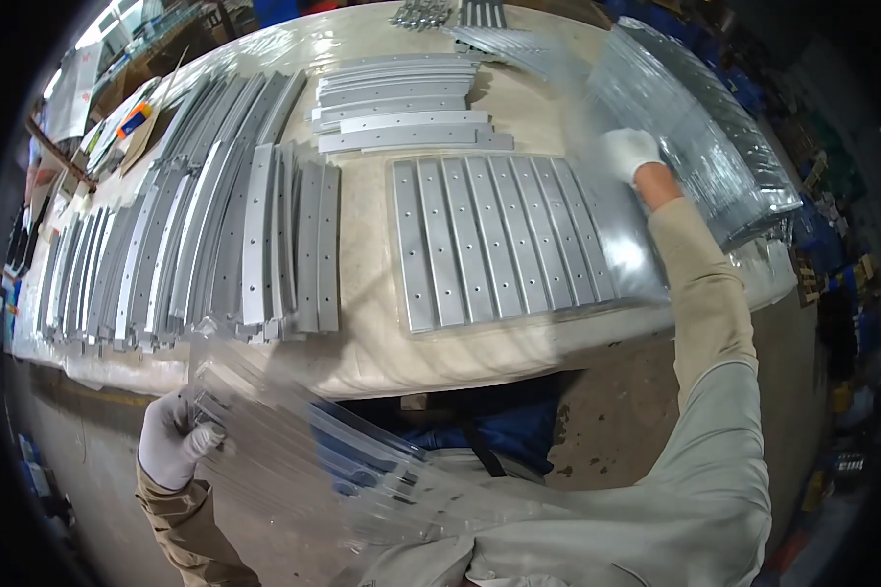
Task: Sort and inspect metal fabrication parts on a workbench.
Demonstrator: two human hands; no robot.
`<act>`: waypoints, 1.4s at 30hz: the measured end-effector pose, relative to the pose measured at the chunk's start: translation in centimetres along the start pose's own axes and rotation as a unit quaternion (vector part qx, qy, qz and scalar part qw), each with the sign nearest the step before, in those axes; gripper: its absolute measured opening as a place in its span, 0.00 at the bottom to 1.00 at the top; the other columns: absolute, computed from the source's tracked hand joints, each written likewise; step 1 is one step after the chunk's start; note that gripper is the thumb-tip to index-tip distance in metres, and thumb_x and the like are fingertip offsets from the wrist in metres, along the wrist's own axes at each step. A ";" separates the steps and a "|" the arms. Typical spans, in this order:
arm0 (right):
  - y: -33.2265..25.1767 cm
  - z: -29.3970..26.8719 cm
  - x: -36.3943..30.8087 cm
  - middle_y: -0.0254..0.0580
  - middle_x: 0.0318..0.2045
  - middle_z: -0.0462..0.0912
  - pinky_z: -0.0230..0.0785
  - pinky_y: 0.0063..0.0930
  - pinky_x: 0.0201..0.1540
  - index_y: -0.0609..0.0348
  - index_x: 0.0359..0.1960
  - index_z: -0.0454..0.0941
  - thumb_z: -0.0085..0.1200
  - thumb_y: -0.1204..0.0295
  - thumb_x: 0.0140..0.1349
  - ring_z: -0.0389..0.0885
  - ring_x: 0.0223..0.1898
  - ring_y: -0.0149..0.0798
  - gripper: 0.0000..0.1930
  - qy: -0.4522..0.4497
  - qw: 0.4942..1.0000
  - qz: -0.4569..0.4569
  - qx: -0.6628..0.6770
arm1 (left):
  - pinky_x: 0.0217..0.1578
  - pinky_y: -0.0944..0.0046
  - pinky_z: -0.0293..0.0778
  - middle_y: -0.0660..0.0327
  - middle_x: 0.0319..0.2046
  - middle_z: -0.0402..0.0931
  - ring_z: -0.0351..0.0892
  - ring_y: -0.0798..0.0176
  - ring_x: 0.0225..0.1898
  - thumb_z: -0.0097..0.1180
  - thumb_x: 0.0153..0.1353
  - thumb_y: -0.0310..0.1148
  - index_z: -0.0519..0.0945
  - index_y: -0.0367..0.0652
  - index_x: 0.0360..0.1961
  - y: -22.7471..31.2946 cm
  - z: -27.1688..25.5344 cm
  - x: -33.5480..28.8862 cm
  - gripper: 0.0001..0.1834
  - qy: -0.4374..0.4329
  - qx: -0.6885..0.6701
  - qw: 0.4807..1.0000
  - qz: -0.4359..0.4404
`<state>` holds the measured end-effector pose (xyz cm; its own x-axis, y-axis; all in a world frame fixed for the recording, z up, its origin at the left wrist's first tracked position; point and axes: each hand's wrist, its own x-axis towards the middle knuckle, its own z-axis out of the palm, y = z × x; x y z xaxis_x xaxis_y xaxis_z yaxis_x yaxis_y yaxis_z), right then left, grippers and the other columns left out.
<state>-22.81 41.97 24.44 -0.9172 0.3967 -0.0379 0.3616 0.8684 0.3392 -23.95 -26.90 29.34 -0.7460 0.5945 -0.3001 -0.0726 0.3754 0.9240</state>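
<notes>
Both my hands wear white gloves. My left hand (178, 442) is closed on the edge of a clear ribbed plastic sheet (303, 450), which hangs tilted below the table's front edge, in front of my body. Over the right part of the table, my right hand (631, 155) is closed in a fist, smeared at its left side. A blurred, see-through streak runs past it; what it grips cannot be made out. Left of it, silver metal strips with holes (494, 240) lie side by side in a flat row, with a shiny patch (636, 256) at the row's right end.
Stacked metal strips (196, 210) crowd the table's left side. A smaller pile of strips (396, 103) lies behind the row. Clear plastic sheets (700, 122) are stacked at the right. Small metal parts (421, 13) sit at the far edge, an orange-and-blue tool (134, 120) at far left.
</notes>
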 end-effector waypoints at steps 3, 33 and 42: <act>-1.1 1.4 0.8 0.41 0.45 0.87 0.74 0.45 0.49 0.46 0.44 0.88 0.51 0.67 0.64 0.85 0.50 0.45 0.13 0.039 0.993 0.012 -0.108 | 0.29 0.70 0.78 0.58 0.30 0.83 0.83 0.66 0.26 0.72 0.58 0.49 0.78 0.27 0.51 1.7 1.6 1.9 0.34 -0.003 0.002 1.000 0.027; -6.8 5.4 -22.5 0.48 0.66 0.75 0.53 0.52 0.71 0.52 0.62 0.79 0.40 0.22 0.58 0.70 0.67 0.55 0.48 0.159 0.931 -0.251 0.211 | 0.29 0.55 0.85 0.50 0.38 0.84 0.86 0.54 0.30 0.52 0.75 0.39 0.76 0.37 0.52 14.1 10.6 32.4 0.15 0.087 -0.130 0.987 0.028; -7.6 4.0 -22.4 0.48 0.62 0.78 0.56 0.56 0.70 0.54 0.60 0.80 0.44 0.20 0.51 0.69 0.68 0.57 0.52 0.149 0.915 -0.265 0.264 | 0.39 0.42 0.87 0.45 0.46 0.81 0.86 0.41 0.39 0.50 0.76 0.38 0.72 0.38 0.55 15.6 15.1 49.2 0.16 0.177 -0.385 0.902 0.088</act>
<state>-4.30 27.68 18.97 -0.9635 -0.1528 0.2198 -0.1894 0.9693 -0.1565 -51.78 18.95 25.39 -0.9452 0.2820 -0.1642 -0.2690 -0.3884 0.8813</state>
